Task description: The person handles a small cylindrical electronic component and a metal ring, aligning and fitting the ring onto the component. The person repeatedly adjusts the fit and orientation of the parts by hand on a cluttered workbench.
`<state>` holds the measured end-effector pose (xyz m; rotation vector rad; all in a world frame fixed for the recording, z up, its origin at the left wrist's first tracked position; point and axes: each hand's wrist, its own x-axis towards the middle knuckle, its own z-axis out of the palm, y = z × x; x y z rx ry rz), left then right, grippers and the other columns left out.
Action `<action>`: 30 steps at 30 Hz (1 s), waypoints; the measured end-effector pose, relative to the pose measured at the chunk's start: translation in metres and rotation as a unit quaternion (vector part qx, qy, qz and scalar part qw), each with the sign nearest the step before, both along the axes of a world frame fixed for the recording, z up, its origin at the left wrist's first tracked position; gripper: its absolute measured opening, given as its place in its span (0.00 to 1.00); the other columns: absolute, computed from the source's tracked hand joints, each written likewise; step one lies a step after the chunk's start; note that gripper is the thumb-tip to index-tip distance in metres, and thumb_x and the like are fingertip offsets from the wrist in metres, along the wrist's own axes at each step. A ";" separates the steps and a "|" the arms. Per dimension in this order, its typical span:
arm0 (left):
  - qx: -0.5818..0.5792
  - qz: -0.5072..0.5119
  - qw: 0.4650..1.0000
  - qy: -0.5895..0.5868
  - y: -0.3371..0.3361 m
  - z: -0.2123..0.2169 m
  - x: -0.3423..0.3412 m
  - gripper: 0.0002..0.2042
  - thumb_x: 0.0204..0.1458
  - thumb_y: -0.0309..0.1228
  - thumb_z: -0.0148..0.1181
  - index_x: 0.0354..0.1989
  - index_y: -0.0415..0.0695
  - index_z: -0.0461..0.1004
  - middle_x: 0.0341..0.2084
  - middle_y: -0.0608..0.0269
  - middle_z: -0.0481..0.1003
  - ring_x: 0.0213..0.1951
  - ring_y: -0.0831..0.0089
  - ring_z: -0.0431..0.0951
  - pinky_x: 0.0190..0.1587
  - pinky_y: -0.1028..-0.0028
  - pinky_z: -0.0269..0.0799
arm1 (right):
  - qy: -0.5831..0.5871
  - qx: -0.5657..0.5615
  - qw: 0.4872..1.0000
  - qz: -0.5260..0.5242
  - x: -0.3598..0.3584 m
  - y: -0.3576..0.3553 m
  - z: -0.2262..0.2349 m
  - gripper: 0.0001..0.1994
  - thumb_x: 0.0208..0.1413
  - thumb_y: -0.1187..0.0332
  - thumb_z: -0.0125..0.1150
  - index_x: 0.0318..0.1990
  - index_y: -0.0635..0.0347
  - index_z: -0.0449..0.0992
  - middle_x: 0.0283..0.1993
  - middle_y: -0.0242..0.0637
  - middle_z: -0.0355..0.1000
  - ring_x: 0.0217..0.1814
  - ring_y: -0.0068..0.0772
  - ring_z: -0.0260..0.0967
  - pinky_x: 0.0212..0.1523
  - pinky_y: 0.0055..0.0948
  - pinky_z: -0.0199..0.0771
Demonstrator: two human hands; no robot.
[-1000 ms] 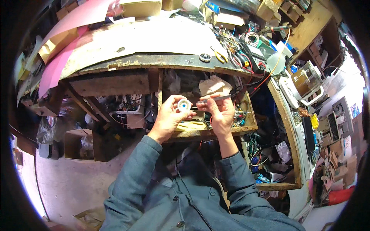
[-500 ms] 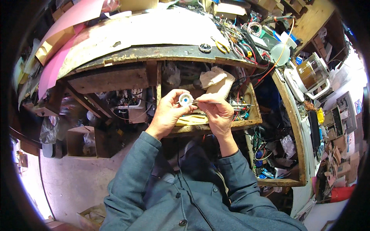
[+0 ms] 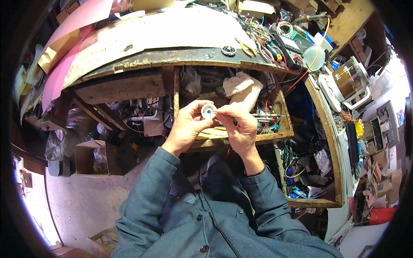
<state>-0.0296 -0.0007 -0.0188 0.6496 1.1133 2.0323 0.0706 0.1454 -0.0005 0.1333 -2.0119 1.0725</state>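
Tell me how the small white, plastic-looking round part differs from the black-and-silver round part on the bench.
The white round part shows a blue spot inside; the black-and-silver round part looks mostly dark. The white part is held in the left hand; the dark one lies on the bench. Both are round.

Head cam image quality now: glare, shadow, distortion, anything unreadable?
Head view: pale sheet mostly blown out; bench edge looks bowed, fisheye; cardboard box partly in shadow; detail inside the round white part too small to read.
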 end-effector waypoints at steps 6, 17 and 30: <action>-0.016 0.006 1.000 0.010 0.000 0.004 0.001 0.21 0.55 0.17 0.63 0.58 0.38 0.70 0.48 0.61 0.75 0.48 0.73 0.78 0.55 0.71 0.78 | 0.000 0.013 1.000 -0.004 0.002 -0.003 0.005 0.07 0.54 0.81 0.67 0.40 0.63 0.80 0.34 0.39 0.79 0.35 0.31 0.79 0.37 0.25 0.78; -0.036 0.016 0.999 0.019 -0.001 0.005 0.001 0.24 0.55 0.17 0.63 0.61 0.38 0.68 0.50 0.60 0.75 0.49 0.74 0.78 0.55 0.72 0.77 | 0.007 0.034 0.999 -0.009 0.003 -0.005 0.007 0.07 0.54 0.81 0.66 0.40 0.63 0.80 0.35 0.41 0.79 0.35 0.32 0.79 0.37 0.26 0.78; -0.022 0.014 1.000 -0.003 -0.001 0.008 0.001 0.24 0.54 0.18 0.66 0.60 0.36 0.67 0.49 0.57 0.75 0.49 0.71 0.79 0.55 0.71 0.78 | 0.041 0.039 0.998 -0.030 0.008 -0.009 0.009 0.09 0.54 0.83 0.66 0.42 0.64 0.80 0.40 0.42 0.78 0.36 0.33 0.78 0.38 0.27 0.79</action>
